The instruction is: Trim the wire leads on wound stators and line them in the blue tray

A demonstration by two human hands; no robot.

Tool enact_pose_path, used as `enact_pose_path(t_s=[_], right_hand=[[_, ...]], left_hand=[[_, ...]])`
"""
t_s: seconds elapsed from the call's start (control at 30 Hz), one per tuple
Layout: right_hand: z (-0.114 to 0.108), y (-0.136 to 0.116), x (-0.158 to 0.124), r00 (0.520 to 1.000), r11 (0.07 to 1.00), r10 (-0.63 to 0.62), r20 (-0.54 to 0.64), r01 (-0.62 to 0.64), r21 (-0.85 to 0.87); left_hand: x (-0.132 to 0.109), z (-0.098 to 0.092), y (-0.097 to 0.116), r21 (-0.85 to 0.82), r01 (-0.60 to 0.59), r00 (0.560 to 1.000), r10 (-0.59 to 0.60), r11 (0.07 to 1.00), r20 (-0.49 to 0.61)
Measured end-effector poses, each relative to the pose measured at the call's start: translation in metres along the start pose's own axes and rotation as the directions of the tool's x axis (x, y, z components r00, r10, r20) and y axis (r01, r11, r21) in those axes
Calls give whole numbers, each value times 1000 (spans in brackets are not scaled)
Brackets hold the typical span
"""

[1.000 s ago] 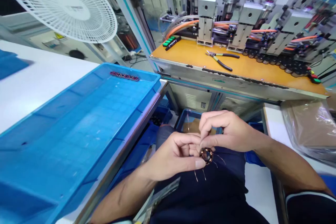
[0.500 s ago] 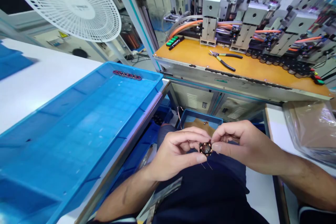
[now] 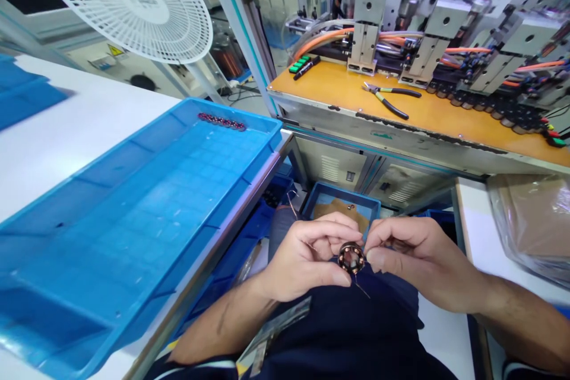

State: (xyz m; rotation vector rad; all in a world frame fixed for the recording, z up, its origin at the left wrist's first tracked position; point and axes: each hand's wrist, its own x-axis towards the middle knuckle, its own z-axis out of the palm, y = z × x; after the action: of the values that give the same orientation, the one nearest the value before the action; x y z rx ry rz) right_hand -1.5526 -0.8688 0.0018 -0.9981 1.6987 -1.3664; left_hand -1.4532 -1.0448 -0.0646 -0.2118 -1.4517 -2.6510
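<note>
Above my lap, my left hand [image 3: 314, 255] pinches a small ring-shaped motor stator [image 3: 351, 257] between thumb and fingers. The stator is black with copper windings around its open centre, which faces up toward me. Thin wire ends hang below it. At its right edge my right hand [image 3: 403, 252] is closed, thumb against forefinger, on what looks like a thin lead wire of the stator; the fingertips mostly cover it.
A large blue tray [image 3: 146, 202] on the left table holds a row of stators [image 3: 221, 122] at its far end. Cutting pliers [image 3: 390, 98] lie on the orange machine bench [image 3: 329, 86]. A smaller blue bin [image 3: 317, 193] sits beyond my hands, and a plastic-wrapped package [image 3: 534, 219] lies at right.
The stator has turned in my left fingers, so its ring and windings face me more fully. My right fingers remain pinched at its right side. The view has shifted slightly.
</note>
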Motion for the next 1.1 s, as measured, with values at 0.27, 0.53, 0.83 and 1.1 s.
enact_pose_path(t_s=[0.27,0.53,0.83,1.1], right_hand=[[5,4,-5,1000,999,16,-8,-16,29],[7,-2,-6,1000,995,-20,-8,19,-102],[-19,-2,-6,797,542,-583,159,527,-655],[-7,-8,11,743,513,-642,190,600,-613]], left_hand=[[-4,0,0,-6,-57,998,57,998,14],[-3,0,1,23,-79,995,78,997,58],[-1,-2,3,-119,38,995,-26,992,95],[-1,2,3,-287,190,977,-152,939,151]])
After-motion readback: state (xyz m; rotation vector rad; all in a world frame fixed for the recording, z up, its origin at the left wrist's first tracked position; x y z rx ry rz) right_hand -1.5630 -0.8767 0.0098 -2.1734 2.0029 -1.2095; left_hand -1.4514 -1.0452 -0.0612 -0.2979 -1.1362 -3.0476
